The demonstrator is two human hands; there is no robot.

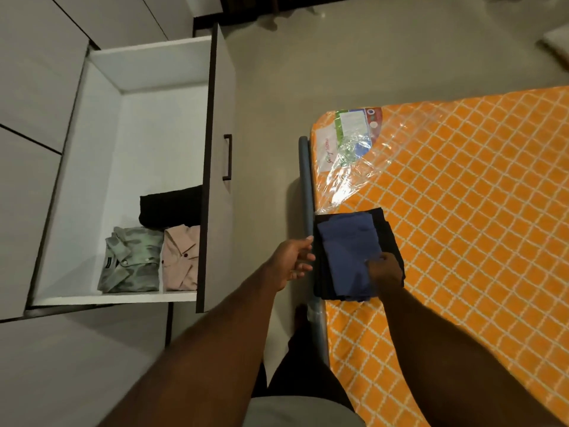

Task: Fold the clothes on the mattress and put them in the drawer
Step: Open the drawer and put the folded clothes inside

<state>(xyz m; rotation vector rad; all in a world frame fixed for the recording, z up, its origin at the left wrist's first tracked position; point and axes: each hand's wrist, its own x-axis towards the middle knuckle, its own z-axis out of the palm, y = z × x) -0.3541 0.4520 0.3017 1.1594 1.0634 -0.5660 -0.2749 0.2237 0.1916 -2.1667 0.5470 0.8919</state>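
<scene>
Head view: folded blue garment (345, 251), long axis along mattress (462, 211) edge

The mattress (462, 211) was orange with a white diamond lattice. At its nine o'clock edge a blue garment (345, 251) lay on a black garment (389, 238). Its label (351, 131), at eleven o'clock, was white, green, red and blue. The bed frame (304, 186) was grey-blue. The drawer (101, 167) was white inside, with a grey front and a dark handle (227, 157). In it lay a green shirt (135, 260) with darker blotches, a plain pale pink shirt (180, 260) with dark buttons at its three o'clock, and a black folded piece (171, 208) at one o'clock.
</scene>
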